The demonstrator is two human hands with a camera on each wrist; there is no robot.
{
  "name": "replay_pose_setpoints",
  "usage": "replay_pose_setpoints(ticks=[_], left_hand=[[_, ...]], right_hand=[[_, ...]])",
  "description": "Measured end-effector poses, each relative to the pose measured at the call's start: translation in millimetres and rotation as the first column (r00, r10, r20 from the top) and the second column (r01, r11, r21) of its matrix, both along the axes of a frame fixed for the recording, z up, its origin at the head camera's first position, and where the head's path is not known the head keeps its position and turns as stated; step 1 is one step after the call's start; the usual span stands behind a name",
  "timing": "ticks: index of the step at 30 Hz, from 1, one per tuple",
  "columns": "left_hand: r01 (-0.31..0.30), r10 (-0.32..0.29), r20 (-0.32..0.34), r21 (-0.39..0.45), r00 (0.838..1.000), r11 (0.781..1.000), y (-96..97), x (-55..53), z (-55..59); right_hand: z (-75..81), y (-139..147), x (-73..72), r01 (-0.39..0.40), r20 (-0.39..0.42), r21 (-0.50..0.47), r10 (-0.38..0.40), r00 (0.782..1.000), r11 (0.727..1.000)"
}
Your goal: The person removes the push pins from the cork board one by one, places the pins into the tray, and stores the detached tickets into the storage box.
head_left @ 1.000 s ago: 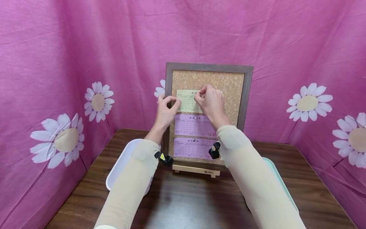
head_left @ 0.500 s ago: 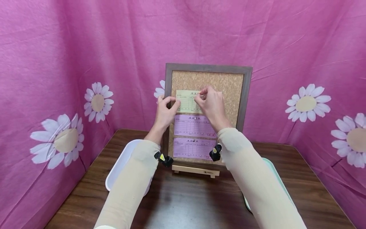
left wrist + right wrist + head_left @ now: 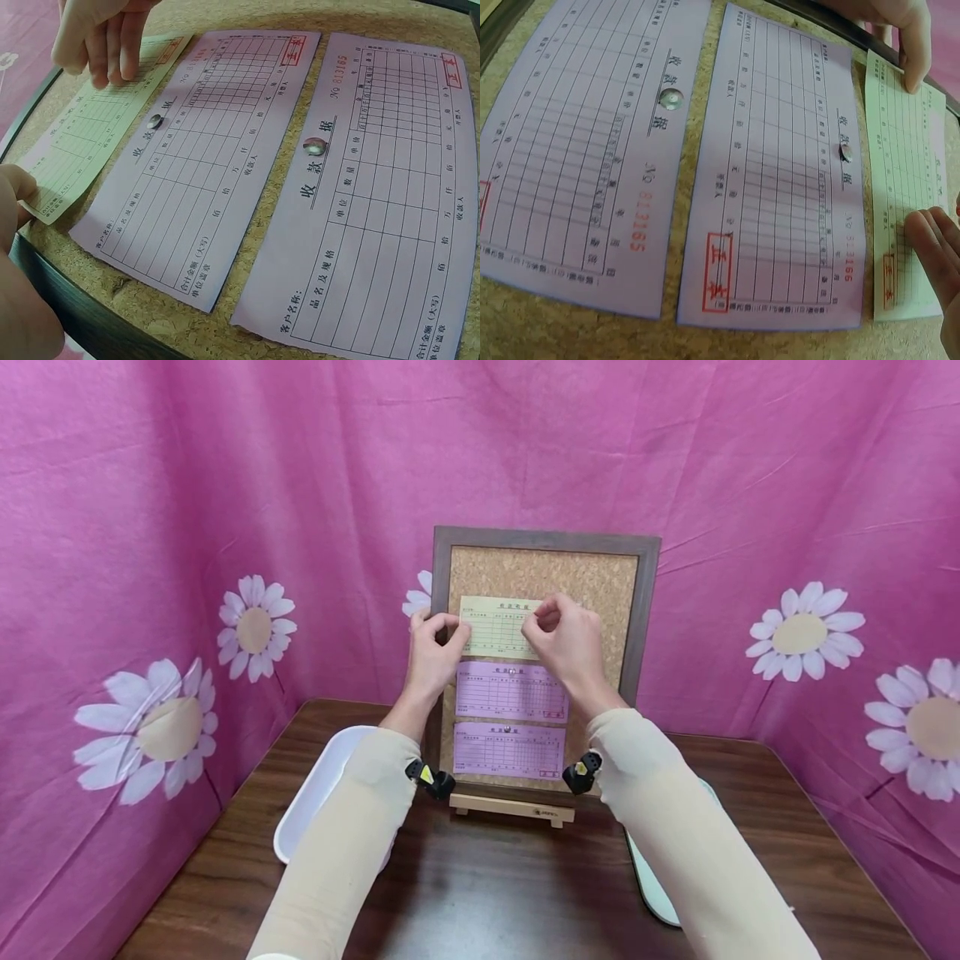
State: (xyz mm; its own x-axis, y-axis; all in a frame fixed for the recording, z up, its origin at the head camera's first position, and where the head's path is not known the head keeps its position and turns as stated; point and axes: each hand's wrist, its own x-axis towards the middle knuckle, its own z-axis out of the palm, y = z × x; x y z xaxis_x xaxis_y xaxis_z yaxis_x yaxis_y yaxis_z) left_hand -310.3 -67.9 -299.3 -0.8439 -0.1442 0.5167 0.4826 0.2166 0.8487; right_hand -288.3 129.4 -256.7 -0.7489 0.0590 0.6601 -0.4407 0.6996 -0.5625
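A framed corkboard (image 3: 547,572) stands upright on a small wooden easel (image 3: 512,808). A yellow-green receipt slip (image 3: 487,628) lies against its cork above two purple receipt slips, the middle one (image 3: 498,697) and the lower one (image 3: 498,760). Each purple slip has a round-headed pin (image 3: 671,98) through its title. My left hand (image 3: 435,652) pinches the yellow-green slip's left edge between thumb and finger. Over that slip's right part hovers my right hand (image 3: 573,639), thumb and index finger brought near each other; I cannot tell whether something small is between them.
On the brown wooden table (image 3: 525,893), a white tray (image 3: 318,789) stands at the left, partly behind the left sleeve. A mint-green tray (image 3: 656,893) is largely hidden under the right forearm. Pink cloth (image 3: 525,443) with daisies hangs behind the board.
My right hand has shifted right and slightly down, uncovering more of the yellow-green slip's title. More of the mint-green tray's near end shows. The left hand stays at the slip's edge.
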Motion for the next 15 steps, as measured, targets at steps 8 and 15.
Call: replay_pose_setpoints(ticks=[8,15], left_hand=[[-0.028,0.028,-0.021,0.013,0.999,1.0,-1.7,1.8,2.7],[-0.019,0.021,-0.039,0.052,0.999,0.998,-5.4,1.7,1.5]], right_hand=[[-2.1,11,3.8,-0.018,-0.028,-0.01,0.017,0.999,1.0],[-6.0,23,7.2,-0.009,-0.066,-0.041,0.006,0.998,0.999]])
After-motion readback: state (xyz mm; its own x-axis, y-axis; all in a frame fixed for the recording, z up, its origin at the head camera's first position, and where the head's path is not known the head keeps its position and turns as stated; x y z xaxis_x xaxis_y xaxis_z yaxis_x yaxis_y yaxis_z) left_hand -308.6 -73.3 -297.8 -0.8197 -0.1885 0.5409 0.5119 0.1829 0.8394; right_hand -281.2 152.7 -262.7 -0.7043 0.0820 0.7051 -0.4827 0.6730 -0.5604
